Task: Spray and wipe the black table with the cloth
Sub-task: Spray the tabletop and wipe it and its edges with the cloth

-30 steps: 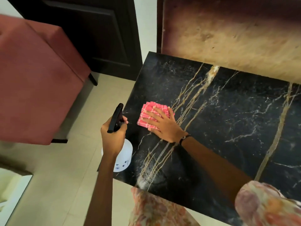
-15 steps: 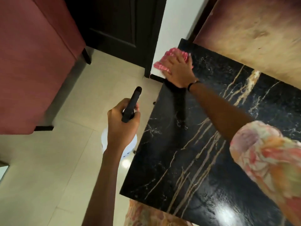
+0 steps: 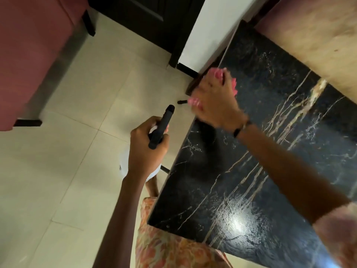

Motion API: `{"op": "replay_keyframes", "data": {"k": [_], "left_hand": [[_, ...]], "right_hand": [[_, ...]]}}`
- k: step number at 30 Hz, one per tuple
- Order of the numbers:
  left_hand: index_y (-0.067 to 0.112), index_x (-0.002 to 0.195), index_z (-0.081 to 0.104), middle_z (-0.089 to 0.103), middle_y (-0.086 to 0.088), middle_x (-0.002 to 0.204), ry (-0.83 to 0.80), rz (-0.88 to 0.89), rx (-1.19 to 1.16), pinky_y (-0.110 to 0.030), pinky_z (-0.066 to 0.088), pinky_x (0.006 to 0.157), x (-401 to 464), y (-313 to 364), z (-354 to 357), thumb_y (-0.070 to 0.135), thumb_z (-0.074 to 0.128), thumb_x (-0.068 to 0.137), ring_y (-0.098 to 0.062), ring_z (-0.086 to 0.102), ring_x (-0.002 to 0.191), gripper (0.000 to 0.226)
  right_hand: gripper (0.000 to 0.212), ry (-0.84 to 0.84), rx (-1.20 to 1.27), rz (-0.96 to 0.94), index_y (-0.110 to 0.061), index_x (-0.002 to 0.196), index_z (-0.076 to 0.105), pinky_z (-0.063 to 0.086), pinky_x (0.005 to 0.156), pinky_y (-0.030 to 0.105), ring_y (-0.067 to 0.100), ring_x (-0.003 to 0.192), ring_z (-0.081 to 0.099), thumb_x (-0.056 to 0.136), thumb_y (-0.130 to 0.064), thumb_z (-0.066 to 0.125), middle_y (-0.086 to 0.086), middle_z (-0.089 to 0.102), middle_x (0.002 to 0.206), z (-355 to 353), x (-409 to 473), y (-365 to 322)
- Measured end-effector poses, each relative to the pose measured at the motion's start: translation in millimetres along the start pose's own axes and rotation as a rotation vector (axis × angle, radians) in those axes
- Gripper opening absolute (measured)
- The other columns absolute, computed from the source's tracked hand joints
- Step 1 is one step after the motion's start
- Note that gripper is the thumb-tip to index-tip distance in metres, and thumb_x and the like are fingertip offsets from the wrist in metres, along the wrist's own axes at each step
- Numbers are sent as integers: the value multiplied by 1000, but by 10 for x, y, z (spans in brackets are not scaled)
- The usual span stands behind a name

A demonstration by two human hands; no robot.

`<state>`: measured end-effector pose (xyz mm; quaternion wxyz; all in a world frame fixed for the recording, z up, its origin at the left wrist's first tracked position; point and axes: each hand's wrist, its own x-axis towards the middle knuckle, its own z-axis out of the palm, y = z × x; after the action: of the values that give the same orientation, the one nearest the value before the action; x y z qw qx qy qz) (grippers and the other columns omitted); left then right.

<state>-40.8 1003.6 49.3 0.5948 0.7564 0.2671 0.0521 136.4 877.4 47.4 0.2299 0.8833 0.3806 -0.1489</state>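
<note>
The black table (image 3: 270,155) has a glossy marble top with gold veins and fills the right side. My right hand (image 3: 214,101) grips the bunched pink cloth (image 3: 218,72) at the table's left edge, near the far corner; the hand is motion-blurred and covers most of the cloth. My left hand (image 3: 146,149) is off the table, over the floor to its left. It is closed round the black trigger head of a white spray bottle (image 3: 124,161). The bottle's body is mostly hidden below my hand.
A red upholstered chair (image 3: 29,55) with dark legs stands at the far left on the cream tiled floor (image 3: 67,171). A dark door (image 3: 146,18) and a white wall strip (image 3: 208,31) lie beyond. A beige stone slab (image 3: 313,41) borders the table's far side.
My right hand swept the cloth from the table's middle up to the far left corner, then back along the left edge. The spray bottle stayed in my left hand beside the table.
</note>
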Motion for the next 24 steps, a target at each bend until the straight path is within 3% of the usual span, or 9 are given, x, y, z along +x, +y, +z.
{"op": "replay_keyframes", "data": {"k": [3,7,9,12,15,19,21,24], "left_hand": [[10,82,61,54,6,60,43,-61,-14,-11,32,49,-142,-64,-61,1,50,73,-15,41,47,17],[19,80,61,60,12,62,96,-89,38,-18,37,48,-353,-183,-157,12,49,70,-14,48,45,17],[24,79,60,54,11,52,109,-136,67,-21,35,48,-468,-267,-193,17,48,69,-17,45,44,18],[26,81,61,56,13,55,118,-151,76,-21,34,51,-654,-362,-242,22,48,70,-17,46,45,18],[29,81,60,59,8,60,121,-172,68,-25,39,51,-839,-443,-293,27,48,70,-18,45,44,17],[25,82,61,62,-4,64,141,-170,29,-23,38,48,-1134,-482,-355,23,48,71,-17,45,43,18],[21,82,60,61,-13,69,161,-156,10,-21,34,46,-1298,-507,-377,12,48,71,-16,42,42,18],[22,79,58,56,-9,71,207,-145,-55,-19,30,46,-1575,-561,-397,-1,47,72,-21,34,43,27]], "right_hand": [[45,-51,88,-166,-27,117,58,10,109,67,31,128,43,87,-54,38,1,59,123,22,-667,-651],[44,-30,151,-385,-30,111,64,15,110,62,29,118,52,84,-59,45,-4,66,111,114,-1033,-940],[46,-13,100,-376,-31,114,62,17,110,61,26,117,53,86,-59,38,-3,65,114,98,-882,-782],[58,50,28,-196,-24,115,61,19,109,65,29,122,50,89,-56,21,4,63,119,63,-465,-388],[55,58,20,-78,-18,111,62,20,107,67,32,122,48,89,-55,27,8,63,116,68,-293,-244],[57,42,49,-129,-20,116,58,15,109,69,33,127,43,89,-54,20,7,59,123,113,-774,-812],[50,46,153,-203,-25,121,56,5,110,67,31,131,40,90,-54,30,2,57,127,165,-1215,-1246],[41,32,288,-323,-26,112,63,3,110,64,28,125,45,85,-51,45,-3,62,116,247,-1837,-1907]]}}
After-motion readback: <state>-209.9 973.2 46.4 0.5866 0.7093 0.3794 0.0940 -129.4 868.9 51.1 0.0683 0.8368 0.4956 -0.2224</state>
